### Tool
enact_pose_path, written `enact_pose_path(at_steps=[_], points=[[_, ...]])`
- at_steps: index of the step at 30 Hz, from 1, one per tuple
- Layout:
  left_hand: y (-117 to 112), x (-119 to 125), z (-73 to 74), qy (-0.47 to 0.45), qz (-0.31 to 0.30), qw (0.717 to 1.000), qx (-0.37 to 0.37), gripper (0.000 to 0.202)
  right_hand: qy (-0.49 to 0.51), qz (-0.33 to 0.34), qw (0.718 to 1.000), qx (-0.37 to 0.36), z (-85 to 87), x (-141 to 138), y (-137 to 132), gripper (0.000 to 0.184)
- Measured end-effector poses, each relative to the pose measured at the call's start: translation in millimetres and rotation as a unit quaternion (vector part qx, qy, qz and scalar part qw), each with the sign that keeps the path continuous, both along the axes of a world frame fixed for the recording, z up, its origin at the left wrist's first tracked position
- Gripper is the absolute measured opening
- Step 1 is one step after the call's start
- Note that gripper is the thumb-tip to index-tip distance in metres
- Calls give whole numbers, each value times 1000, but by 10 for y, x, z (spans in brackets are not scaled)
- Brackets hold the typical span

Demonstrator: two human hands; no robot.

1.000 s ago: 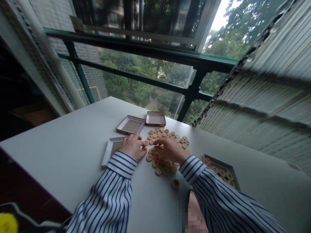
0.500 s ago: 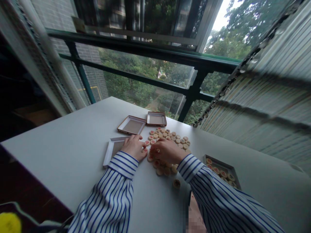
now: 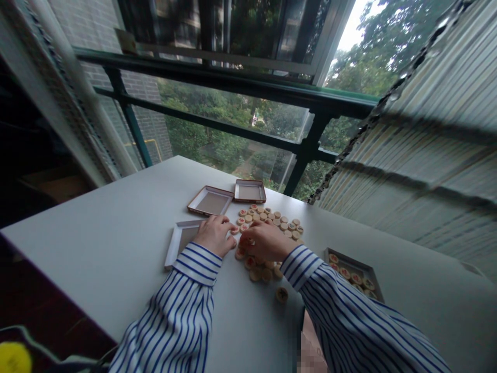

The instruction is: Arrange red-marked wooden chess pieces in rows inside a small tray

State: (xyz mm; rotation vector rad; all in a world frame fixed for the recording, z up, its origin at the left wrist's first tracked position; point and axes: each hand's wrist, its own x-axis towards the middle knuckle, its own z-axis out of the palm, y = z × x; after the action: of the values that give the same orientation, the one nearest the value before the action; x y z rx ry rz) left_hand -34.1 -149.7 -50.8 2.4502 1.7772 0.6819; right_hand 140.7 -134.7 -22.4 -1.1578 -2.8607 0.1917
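Observation:
Several round wooden game pieces [image 3: 272, 220] with red or dark marks lie spread on a white table [image 3: 116, 248]. My left hand [image 3: 213, 234] rests curled at the left edge of the pile, beside an empty white tray [image 3: 176, 241], its fingertips touching pieces. My right hand [image 3: 264, 241] lies over the middle of the pile with fingers bent down onto the pieces; what it grips, if anything, is hidden. One single piece [image 3: 281, 295] lies apart, nearer to me.
Two brown-rimmed box halves [image 3: 209, 201] [image 3: 249, 190] sit behind the pile. A tray [image 3: 355, 274] holding several pieces lies to the right. A railing and window stand beyond the table's far edge; a slatted blind hangs on the right.
My right hand has slid left across the pile toward my left hand. My left hand has barely moved.

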Motion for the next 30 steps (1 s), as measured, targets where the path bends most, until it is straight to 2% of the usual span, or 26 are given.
enact_pose_path(at_steps=[7, 12, 18, 25, 30], points=[[12, 33, 20, -21, 8, 999, 23, 26, 31, -2, 999, 6, 50, 1, -18, 15], [26, 50, 22, -50, -4, 998, 42, 27, 138, -43, 989, -24, 27, 57, 26, 20], [43, 92, 9, -89, -40, 993, 68, 30, 287, -79, 939, -175, 29, 123, 118, 23], [43, 141, 11, -132, -67, 985, 94, 26, 376, -126, 888, -234, 58, 141, 121, 27], [35, 179, 32, -133, -82, 981, 111, 26, 395, -151, 873, -243, 119, 118, 59, 27]])
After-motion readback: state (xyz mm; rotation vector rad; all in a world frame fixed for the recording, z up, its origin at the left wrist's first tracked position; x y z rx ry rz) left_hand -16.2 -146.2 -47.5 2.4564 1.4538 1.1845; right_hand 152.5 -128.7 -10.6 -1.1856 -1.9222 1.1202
